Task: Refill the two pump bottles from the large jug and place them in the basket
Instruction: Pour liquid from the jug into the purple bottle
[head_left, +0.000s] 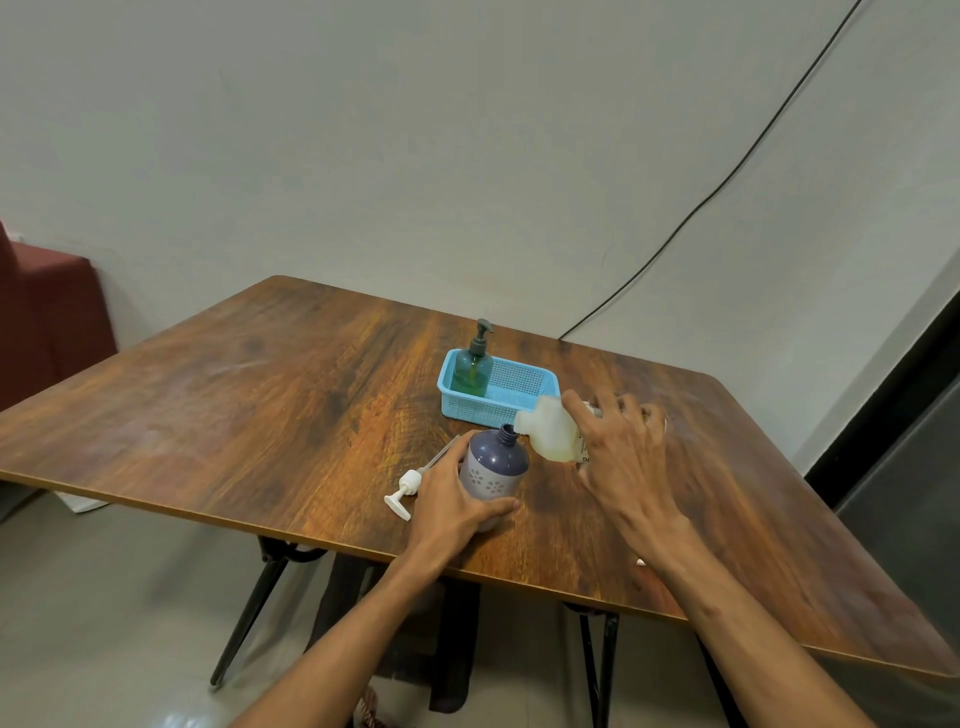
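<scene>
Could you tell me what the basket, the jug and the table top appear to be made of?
Basket: likely moulded plastic, light blue, matte, with perforated walls.
Jug: probably translucent milky plastic; its pale contents show through.
Table top: wood-grain surface, perhaps laminate, faint sheen.

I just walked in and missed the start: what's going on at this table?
A person is refilling a pump bottle. The left hand holds the purple bottle upright on the table, while the right hand tips the jug with its mouth at the bottle's open neck. Whether liquid is flowing cannot be told. The bottle's white pump lies on the table beside it. The green pump bottle already stands in the blue basket.
</scene>
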